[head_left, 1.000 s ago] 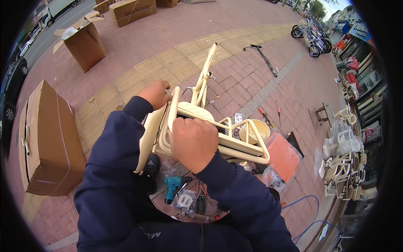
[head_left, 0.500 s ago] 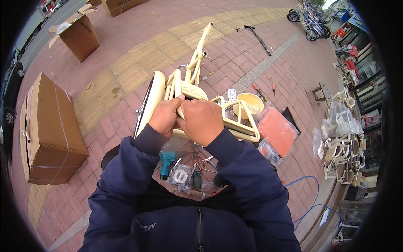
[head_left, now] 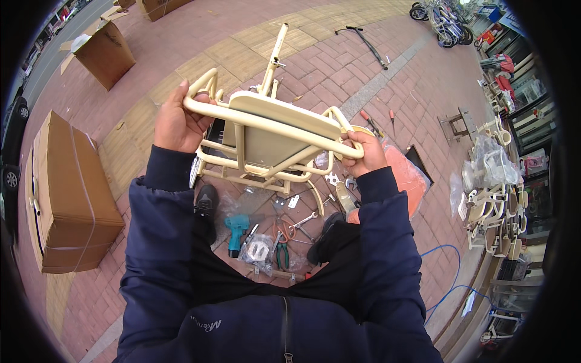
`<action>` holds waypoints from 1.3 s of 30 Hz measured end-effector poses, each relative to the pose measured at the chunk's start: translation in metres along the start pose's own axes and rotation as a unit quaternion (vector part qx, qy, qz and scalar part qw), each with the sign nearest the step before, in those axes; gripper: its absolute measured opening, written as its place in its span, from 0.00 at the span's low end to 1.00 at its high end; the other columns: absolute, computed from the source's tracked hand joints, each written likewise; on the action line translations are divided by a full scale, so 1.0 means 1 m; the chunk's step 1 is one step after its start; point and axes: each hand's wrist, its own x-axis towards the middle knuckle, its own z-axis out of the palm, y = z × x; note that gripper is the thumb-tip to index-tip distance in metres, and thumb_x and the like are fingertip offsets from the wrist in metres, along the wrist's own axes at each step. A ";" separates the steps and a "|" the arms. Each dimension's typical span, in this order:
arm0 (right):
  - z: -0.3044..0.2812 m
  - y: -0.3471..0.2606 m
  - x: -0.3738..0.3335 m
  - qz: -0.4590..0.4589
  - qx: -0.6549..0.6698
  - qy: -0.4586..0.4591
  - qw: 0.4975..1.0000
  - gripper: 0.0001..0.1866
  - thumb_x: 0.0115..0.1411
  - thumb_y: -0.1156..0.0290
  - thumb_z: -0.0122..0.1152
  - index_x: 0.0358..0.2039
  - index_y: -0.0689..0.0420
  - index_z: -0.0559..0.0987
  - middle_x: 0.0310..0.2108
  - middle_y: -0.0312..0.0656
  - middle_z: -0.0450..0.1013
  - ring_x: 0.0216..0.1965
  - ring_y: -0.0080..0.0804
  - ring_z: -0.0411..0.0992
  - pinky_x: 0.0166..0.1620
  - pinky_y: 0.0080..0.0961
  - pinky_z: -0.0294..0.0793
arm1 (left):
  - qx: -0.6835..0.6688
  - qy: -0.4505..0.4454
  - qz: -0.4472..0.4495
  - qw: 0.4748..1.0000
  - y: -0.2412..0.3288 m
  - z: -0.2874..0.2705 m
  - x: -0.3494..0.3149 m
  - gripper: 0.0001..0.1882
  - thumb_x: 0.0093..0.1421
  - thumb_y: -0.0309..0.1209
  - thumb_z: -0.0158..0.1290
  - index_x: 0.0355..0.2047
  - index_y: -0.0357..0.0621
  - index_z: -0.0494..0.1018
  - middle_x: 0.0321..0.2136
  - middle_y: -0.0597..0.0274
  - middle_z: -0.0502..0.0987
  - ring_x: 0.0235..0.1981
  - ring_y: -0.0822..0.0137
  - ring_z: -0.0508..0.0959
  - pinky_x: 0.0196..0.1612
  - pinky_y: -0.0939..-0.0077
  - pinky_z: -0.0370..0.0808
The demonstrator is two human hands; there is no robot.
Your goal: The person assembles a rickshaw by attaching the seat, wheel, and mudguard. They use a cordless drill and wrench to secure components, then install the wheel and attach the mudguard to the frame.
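Now lifted clear of the brick pavement (head_left: 181, 36) and turned flat: cream tubular frame (head_left: 266, 142) with its pale seat panel (head_left: 284, 115), gripped at both ends and held level in front of the body. Half a second ago both hands bunched together near the middle of the frame, which stood edge-on; now spread wide apart. Left hand (head_left: 175, 121) closed around the curved tube at the frame's left end; right hand (head_left: 363, 148) closed around the tube at the right end. Long cream post (head_left: 275, 54) sticking out from the far side of the frame, pointing away. Judged: fiddling at the centre over for the moment, frame reoriented for inspection or for access to another side. Below the frame, on the pavement between the shoes: teal cordless drill (head_left: 236, 230), red-handled pliers (head_left: 281, 239), loose brackets and small plastic bags of parts. Orange sheet (head_left: 408, 178) just right of the right hand. Strapped cardboard box (head_left: 66, 193) well to the left, an opened one (head_left: 106, 51) further off. More cream frames in wrapping (head_left: 490, 193) stacked at far right.
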 end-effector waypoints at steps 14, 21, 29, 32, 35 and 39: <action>0.134 -0.008 -0.014 -0.007 -0.023 -0.037 0.999 0.08 0.63 0.68 0.48 0.27 0.51 0.67 0.16 0.27 0.59 0.13 0.15 0.53 0.17 0.16 0.54 | -0.037 -0.119 0.250 0.960 0.043 -0.007 0.063 0.17 0.70 0.30 0.44 0.51 0.24 0.63 0.54 0.41 0.71 0.55 0.55 0.73 0.59 0.68 0.70; 0.201 0.042 -0.042 -0.012 0.088 -0.066 0.994 0.07 0.65 0.65 0.54 0.31 0.53 0.71 0.23 0.33 0.68 0.18 0.17 0.61 0.21 0.16 0.60 | 0.006 -0.040 0.279 0.960 0.075 -0.042 0.083 0.20 0.72 0.36 0.42 0.48 0.27 0.71 0.46 0.50 0.78 0.44 0.66 0.77 0.54 0.73 0.72; 0.248 0.015 0.002 -0.054 0.060 -0.143 0.986 0.14 0.68 0.57 0.54 0.36 0.56 0.73 0.27 0.42 0.75 0.22 0.20 0.69 0.25 0.18 0.70 | 0.321 0.139 0.321 0.880 0.032 -0.053 0.007 0.25 0.64 0.29 0.52 0.55 0.21 0.61 0.48 0.40 0.76 0.49 0.61 0.77 0.53 0.74 0.72; 0.272 -0.001 0.027 -0.080 0.002 -0.137 0.987 0.13 0.68 0.57 0.53 0.38 0.55 0.72 0.27 0.42 0.75 0.21 0.19 0.68 0.25 0.17 0.70 | 0.495 0.091 0.310 0.806 -0.009 -0.053 -0.029 0.28 0.57 0.33 0.59 0.53 0.29 0.66 0.46 0.41 0.77 0.50 0.48 0.77 0.56 0.64 0.70; 0.290 -0.011 0.044 -0.087 -0.011 -0.097 0.991 0.12 0.68 0.58 0.53 0.40 0.54 0.71 0.28 0.43 0.76 0.20 0.18 0.68 0.24 0.15 0.70 | 0.662 0.020 0.284 0.694 -0.044 -0.046 -0.025 0.29 0.50 0.32 0.64 0.51 0.34 0.69 0.55 0.41 0.68 0.53 0.43 0.71 0.56 0.58 0.69; 0.264 -0.011 0.065 -0.123 -0.129 -0.158 0.971 0.22 0.66 0.49 0.53 0.38 0.58 0.70 0.28 0.45 0.77 0.22 0.22 0.71 0.24 0.17 0.72 | 0.704 0.044 0.345 0.619 -0.057 -0.052 0.010 0.24 0.47 0.31 0.65 0.47 0.46 0.74 0.56 0.49 0.68 0.48 0.46 0.73 0.52 0.56 0.70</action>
